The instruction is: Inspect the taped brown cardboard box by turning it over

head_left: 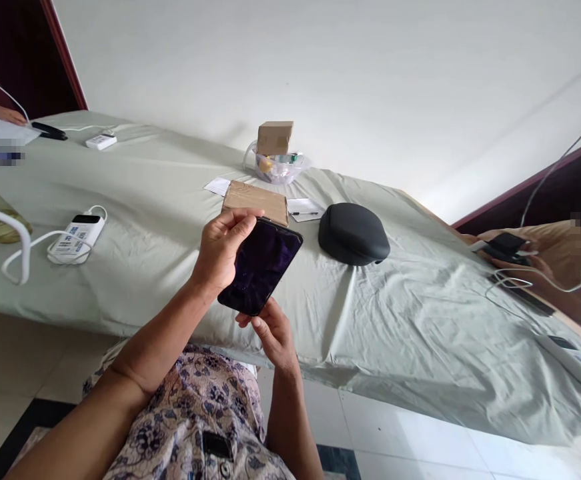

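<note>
Cardboard box (256, 197) lies partly behind the device (264, 268), near a black case (354, 233).

My left hand (223, 243): closed on the upper-left side of the dark-screened device (263, 263), thumb (243, 230) lying on its face near the top corner, index finger bent over toward the top edge. Other left fingers mostly hidden behind the hand and the device. Left wrist about straight, forearm (170, 327) running diagonally up to the device, elbow bent, well below-left of it.

My right hand (275, 333): at the device's bottom corner, fingers curled up to the lower edge, thumb just below it. Can't tell how firm that contact is. Right forearm (290, 400) steeper, coming up from below the device. Both arms bare.
</note>
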Demonstrator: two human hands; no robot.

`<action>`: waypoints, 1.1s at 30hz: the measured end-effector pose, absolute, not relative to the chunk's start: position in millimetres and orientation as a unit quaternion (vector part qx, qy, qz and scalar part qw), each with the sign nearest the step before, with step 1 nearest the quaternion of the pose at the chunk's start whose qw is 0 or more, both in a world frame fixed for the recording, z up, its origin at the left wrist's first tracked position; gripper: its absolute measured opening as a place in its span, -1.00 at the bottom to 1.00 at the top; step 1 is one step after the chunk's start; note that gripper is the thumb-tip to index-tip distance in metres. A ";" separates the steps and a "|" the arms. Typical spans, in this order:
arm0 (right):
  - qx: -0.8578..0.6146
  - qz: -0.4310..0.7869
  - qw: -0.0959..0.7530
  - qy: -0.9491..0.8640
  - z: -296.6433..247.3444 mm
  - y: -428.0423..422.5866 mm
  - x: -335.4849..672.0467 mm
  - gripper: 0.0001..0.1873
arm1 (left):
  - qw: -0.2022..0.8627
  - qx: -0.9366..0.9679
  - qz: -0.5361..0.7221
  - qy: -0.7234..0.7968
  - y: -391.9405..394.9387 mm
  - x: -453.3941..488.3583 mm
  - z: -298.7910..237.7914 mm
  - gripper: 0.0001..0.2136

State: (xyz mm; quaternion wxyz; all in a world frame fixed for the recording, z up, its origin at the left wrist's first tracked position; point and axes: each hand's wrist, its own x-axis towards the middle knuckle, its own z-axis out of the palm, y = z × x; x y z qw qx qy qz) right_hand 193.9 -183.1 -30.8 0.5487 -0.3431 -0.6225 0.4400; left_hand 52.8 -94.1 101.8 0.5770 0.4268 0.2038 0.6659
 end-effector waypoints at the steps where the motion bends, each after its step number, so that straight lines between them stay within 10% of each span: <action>1: -0.342 0.441 0.551 -0.620 -31.1 -182.9 193.2 -0.61 | 0.587 0.422 0.661 0.201 -93.8 51.7 102.3 -0.73; 20: -0.350 0.416 0.512 -0.665 -10.6 -153.9 176.8 -0.48 | 0.587 0.407 0.654 0.250 -74.4 -11.2 77.8 -0.49; 27: -0.400 0.209 0.729 -0.515 14.3 -87.9 220.8 -0.60 | 0.474 0.374 0.672 0.429 -33.1 -101.5 44.3 -0.45; 33: -0.474 0.186 0.728 -0.460 -14.6 -26.5 253.2 -0.47 | 0.402 0.322 0.614 0.598 5.7 -128.8 1.0 -0.62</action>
